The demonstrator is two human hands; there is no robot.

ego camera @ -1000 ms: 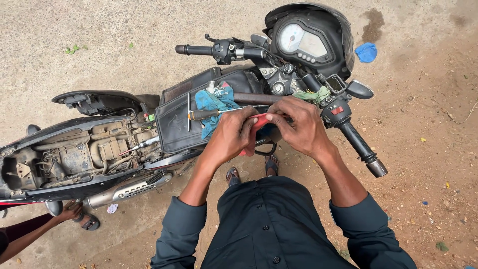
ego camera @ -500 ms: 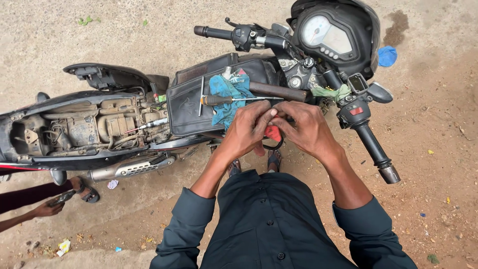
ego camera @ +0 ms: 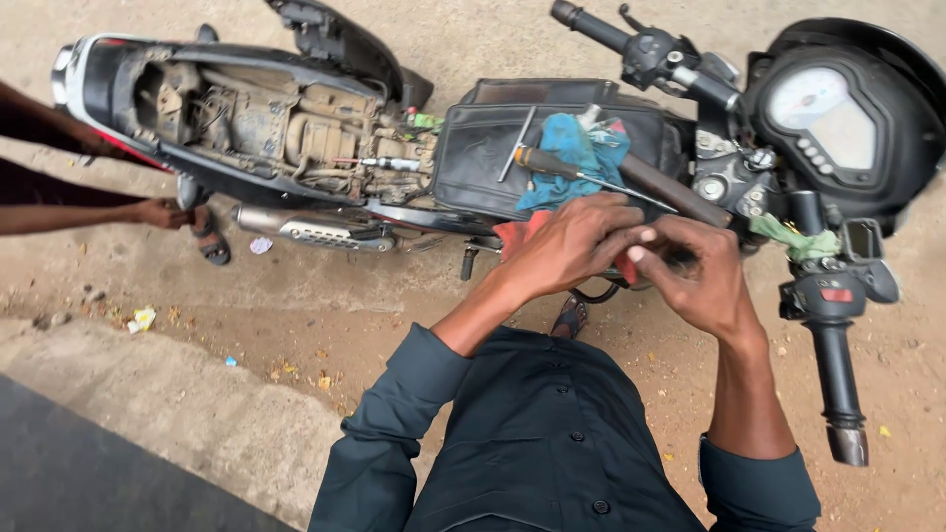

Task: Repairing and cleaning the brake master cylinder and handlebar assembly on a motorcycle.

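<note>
Beside the tank point(ego camera: 493, 148), just below the blue rag point(ego camera: 576, 163), I am pinching a small red part point(ego camera: 512, 234) between both hands; most of it is hidden. My left hand point(ego camera: 576, 246) is curling over it, and my right hand point(ego camera: 695, 276) is pressing in with fingertips bunched. If my grip slips, it could be dropping into the sand point(ego camera: 394, 296). The screwdriver point(ego camera: 572, 169) is lying loose on the rag and may be rolling off if I am nudging it.
</note>
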